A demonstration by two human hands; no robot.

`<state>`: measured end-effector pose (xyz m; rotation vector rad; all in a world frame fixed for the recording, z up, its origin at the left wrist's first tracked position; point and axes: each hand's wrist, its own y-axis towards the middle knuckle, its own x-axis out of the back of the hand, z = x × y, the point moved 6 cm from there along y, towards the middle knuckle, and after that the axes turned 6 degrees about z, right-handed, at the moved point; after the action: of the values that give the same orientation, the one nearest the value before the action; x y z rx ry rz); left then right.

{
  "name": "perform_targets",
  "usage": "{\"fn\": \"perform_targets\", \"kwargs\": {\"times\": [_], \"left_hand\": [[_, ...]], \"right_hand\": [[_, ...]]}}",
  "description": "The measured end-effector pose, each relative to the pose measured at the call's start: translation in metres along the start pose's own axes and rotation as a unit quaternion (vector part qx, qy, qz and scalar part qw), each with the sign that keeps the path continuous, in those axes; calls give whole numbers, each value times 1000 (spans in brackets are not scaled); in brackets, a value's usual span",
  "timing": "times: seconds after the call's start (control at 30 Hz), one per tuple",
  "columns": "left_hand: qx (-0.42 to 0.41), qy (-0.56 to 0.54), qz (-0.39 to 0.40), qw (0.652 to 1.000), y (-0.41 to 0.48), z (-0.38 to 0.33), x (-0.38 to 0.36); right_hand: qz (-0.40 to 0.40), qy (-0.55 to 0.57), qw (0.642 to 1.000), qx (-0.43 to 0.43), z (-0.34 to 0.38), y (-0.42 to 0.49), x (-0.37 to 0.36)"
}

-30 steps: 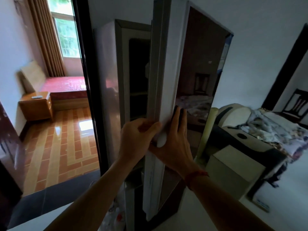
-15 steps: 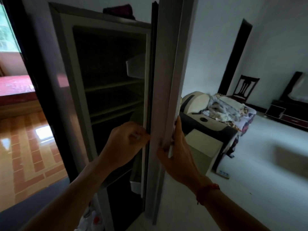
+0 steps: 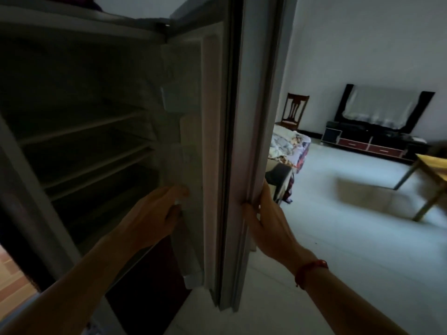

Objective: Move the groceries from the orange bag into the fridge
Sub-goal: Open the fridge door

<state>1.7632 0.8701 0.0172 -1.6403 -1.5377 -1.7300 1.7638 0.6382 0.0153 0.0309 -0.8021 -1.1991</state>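
Observation:
The fridge (image 3: 21, 163) fills the left half of the view with its dark interior and bare shelves showing. Its door (image 3: 244, 117) stands open, seen nearly edge-on down the middle. My right hand (image 3: 268, 223) grips the outer edge of the door, thumb on the near side and fingers hidden behind it. My left hand (image 3: 154, 213) rests on the inside of the door by the door shelves, its fingers curled against the liner. The orange bag and the groceries are out of view.
Right of the door lies a pale tiled floor. A sofa with a patterned cloth (image 3: 287, 146) stands just behind the door, a wooden chair (image 3: 294, 110) beyond it. A TV stand (image 3: 370, 143) lines the far wall. A yellow table (image 3: 433, 170) juts in at the right.
The door has swung wider open to the right, baring the fridge interior. Both hands have stayed on the door and moved with it, and my view has turned rightward.

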Motion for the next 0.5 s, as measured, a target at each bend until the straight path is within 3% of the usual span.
{"fn": "perform_targets", "kwargs": {"times": [0.17,0.5], "left_hand": [[-25,-14,-13,1000,31,-6,-20],[-151,-25,-5,988,92,-43,-54]], "right_hand": [[-37,-20,998,-51,-29,-4,36],[-104,-30,983,-146,-83,6,98]]}}
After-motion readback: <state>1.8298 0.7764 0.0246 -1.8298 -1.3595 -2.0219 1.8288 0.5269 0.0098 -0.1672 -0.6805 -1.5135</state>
